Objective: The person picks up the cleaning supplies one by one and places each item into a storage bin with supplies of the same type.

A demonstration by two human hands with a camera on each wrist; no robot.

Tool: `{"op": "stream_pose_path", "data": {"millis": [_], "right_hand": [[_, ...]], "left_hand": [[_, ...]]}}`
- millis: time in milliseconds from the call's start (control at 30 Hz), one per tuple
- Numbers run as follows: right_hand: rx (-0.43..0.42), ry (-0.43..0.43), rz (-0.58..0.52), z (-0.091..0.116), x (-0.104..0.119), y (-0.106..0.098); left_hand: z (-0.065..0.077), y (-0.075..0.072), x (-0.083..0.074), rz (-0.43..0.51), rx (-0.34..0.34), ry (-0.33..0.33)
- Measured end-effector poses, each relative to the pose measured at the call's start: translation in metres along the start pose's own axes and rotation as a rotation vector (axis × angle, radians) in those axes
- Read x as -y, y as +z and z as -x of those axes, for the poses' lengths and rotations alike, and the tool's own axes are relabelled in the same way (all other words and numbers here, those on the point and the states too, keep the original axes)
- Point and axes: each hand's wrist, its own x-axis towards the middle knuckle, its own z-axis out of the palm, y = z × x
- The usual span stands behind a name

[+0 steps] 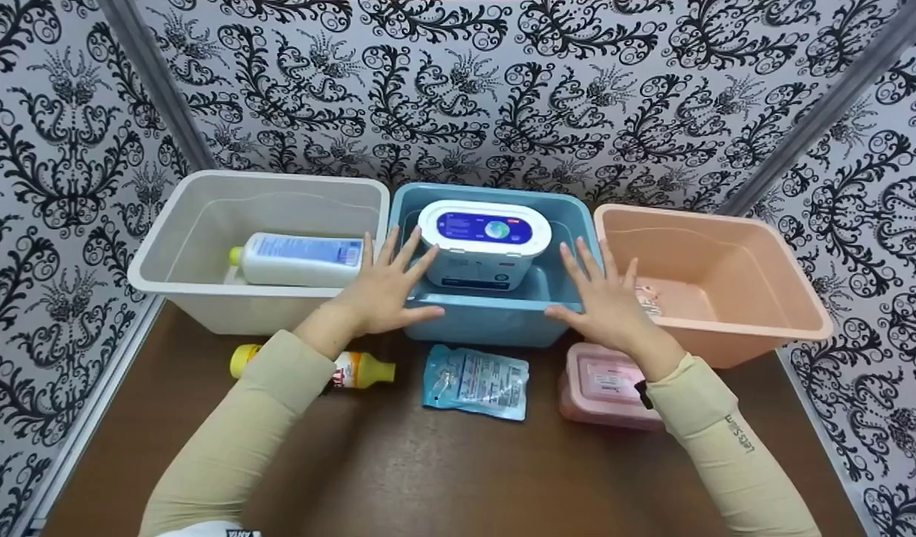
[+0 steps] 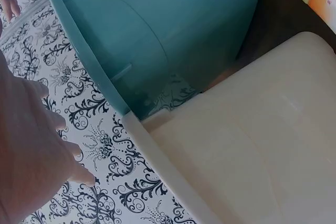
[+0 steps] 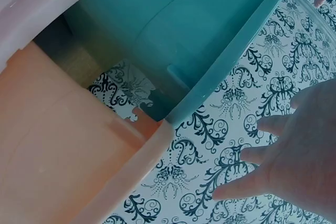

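A person's left hand (image 1: 380, 297) and right hand (image 1: 611, 302) fan out at 8 and 4 o'clock of a white tub (image 1: 482, 247), which stands upright in a blue bin (image 1: 484, 322); each grip is apart, with fingers spread and nothing held. The tub's lid bears a purple-blue label with a round blue-green picture and a red mark, its wording too small to read. Reckoned from the tub in the head view, a cream bin (image 1: 234, 313) at 9 o'clock holds a white bottle (image 1: 301, 261) lying on its side, yellow cap toward 9, its blue label illegible. An orange bin (image 1: 734, 347) sits at 3 o'clock. On the brown surface (image 1: 458, 477), a yellow bottle (image 1: 365, 371) lies at 8 o'clock, partly behind the left sleeve (image 1: 242, 418); a blue pouch (image 1: 477, 382), densely printed in type too fine to make out, lies at 6; and a lidded pink box (image 1: 603, 395) with a blurred label rests at 5, just below the right hand. Lettering on the right sleeve (image 1: 734, 440) appears to read "Let's Slim," while "ANTA" shows on white cloth (image 1: 204, 529) at the frame's lower edge, toward 7 o'clock.
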Motion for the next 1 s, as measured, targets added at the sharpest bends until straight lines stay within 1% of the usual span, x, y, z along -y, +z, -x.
{"op": "stream_pose_path", "data": {"millis": [400,700,1000], "right_hand": [[-0.019,0.003,0.001,0.007,-0.013,0.005],[-0.029,0.005,-0.008,0.015,-0.02,0.007],[-0.034,0.019,-0.016,0.026,-0.026,0.01]], "left_hand": [[0.005,0.003,0.009,0.023,-0.006,-0.015],[0.008,0.009,0.017,-0.007,-0.006,-0.028],[0.011,0.013,0.022,0.036,0.01,-0.047]]}}
